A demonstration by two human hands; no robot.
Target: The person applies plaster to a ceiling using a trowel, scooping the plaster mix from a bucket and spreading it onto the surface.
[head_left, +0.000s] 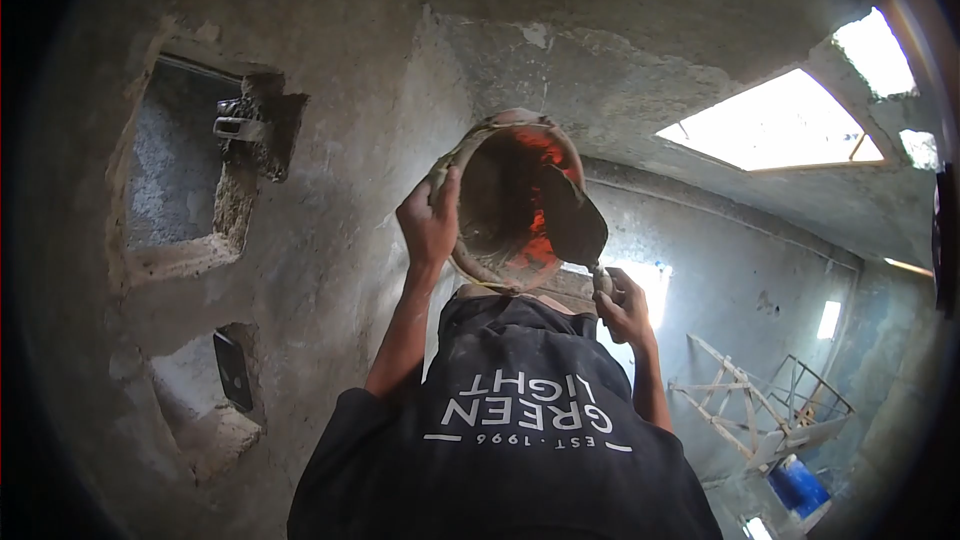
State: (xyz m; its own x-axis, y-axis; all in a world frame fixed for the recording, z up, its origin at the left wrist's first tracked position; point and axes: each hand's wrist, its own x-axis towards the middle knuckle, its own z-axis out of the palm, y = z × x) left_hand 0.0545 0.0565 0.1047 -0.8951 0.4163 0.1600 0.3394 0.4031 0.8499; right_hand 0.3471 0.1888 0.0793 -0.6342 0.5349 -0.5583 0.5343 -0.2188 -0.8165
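A bucket point(530, 258), crusted with grey mortar and orange-red on parts of its inner wall, is tilted so that its mouth faces me. My left hand point(432, 220) is closed on its left rim. In my right hand point(626, 308) is the handle of a trowel, at the lower right of the bucket. The dark, leaf-shaped trowel blade point(578, 222) overlaps the bucket's right rim and partly covers its mouth. How much mortar lies inside is too dark to tell. The fingers' far sides are hidden on both hands.
On the left, a rough grey wall point(340, 130) has an upper recess point(175, 165) and a lower recess point(185, 390) with a dark plate. Bright openings point(775, 125) show at upper right. A slatted frame point(745, 400) and a blue object point(798, 487) stand at lower right.
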